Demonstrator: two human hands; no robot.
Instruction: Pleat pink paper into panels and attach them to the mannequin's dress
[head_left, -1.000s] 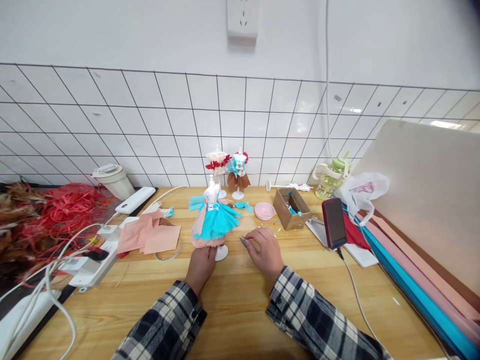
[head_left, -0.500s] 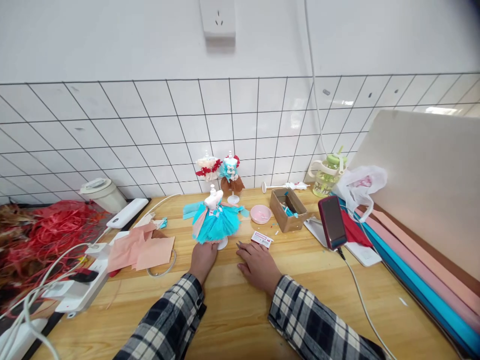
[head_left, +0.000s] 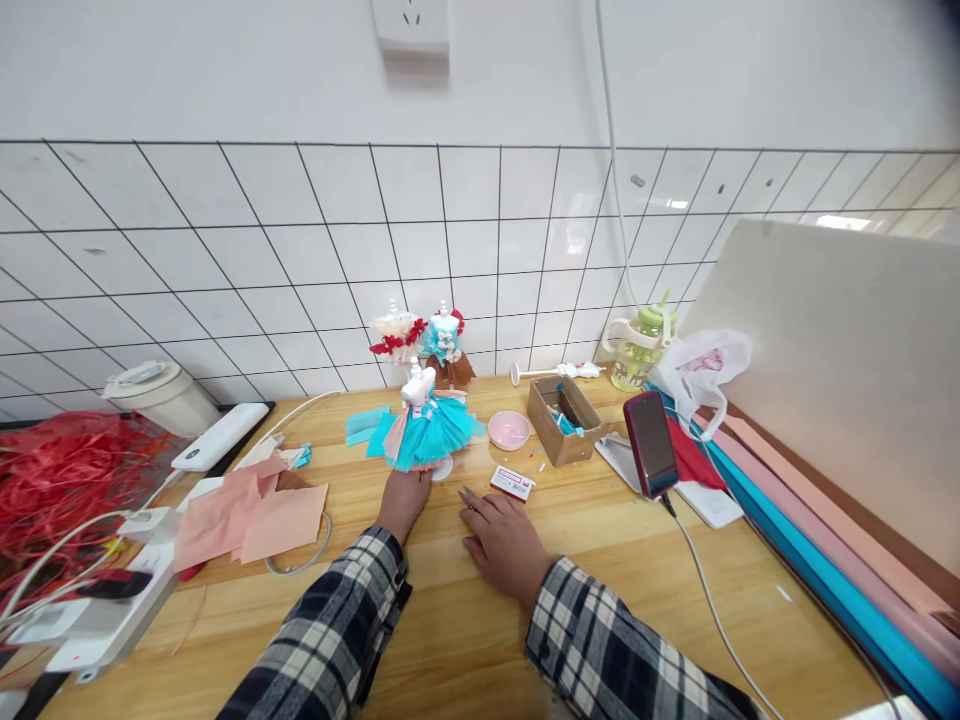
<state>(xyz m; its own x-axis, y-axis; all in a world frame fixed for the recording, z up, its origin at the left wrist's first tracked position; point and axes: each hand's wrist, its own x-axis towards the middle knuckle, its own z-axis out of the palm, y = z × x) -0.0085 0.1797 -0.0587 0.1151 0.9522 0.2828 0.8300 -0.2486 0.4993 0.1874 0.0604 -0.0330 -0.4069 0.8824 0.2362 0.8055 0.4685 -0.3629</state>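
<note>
A miniature white dress form (head_left: 417,388) wears a turquoise tulle skirt (head_left: 427,435) with a pink panel and a turquoise strip trailing left. My left hand (head_left: 403,503) is closed at the skirt's lower hem, around the form's stand; the fingertips are hidden beneath the fabric. Its round white base (head_left: 442,468) shows just right of that hand. Palm down on the table, my right hand (head_left: 504,540) has its fingers together over a small pointed metal tool (head_left: 465,492), whose tips stick out past the fingers. A small white-and-red box (head_left: 513,483) lies just beyond them.
Two more dressed forms (head_left: 397,335) stand by the tiled wall. Right are a pink dish (head_left: 509,430), a cardboard box (head_left: 574,448) with turquoise scraps, a propped phone (head_left: 651,445) and a bottle (head_left: 637,350). Left are peach fabric pieces (head_left: 281,525), a power strip (head_left: 142,590) and red fibres (head_left: 67,490).
The whole view has shifted, so most things appear farther left. Both hands keep about the same places relative to the dress form and the small box.
</note>
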